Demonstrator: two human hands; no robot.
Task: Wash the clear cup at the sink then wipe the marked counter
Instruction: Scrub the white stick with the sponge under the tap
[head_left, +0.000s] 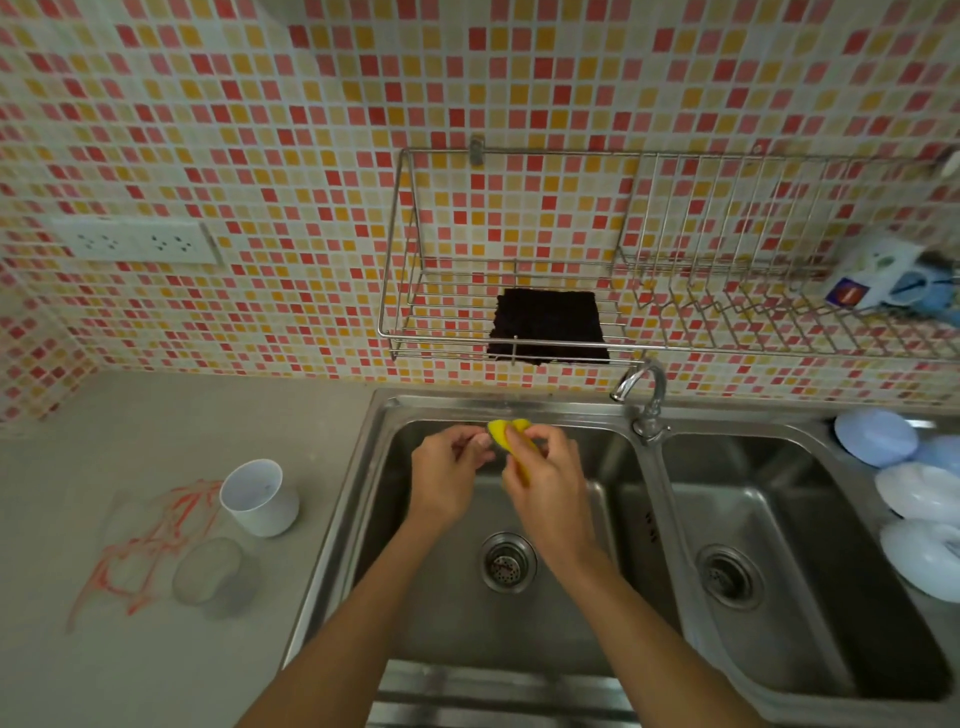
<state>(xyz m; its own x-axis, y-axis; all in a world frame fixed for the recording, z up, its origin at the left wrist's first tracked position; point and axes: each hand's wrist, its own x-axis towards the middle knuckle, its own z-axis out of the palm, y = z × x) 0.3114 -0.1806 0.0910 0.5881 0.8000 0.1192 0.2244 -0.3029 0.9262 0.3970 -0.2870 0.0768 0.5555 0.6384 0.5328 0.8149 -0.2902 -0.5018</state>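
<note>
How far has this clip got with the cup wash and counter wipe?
Nothing looks finished. The clear glass cup stands on the grey counter among the orange scribble marks, which are still there. In hand: both hands, left and right, hold a yellow sponge over the left steel sink basin. Washing and wiping both remain.

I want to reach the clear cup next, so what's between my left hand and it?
In the head view, only the sink's steel left rim and bare grey counter separate the left hand from the clear cup. The white cup stands just beyond that line.
</note>
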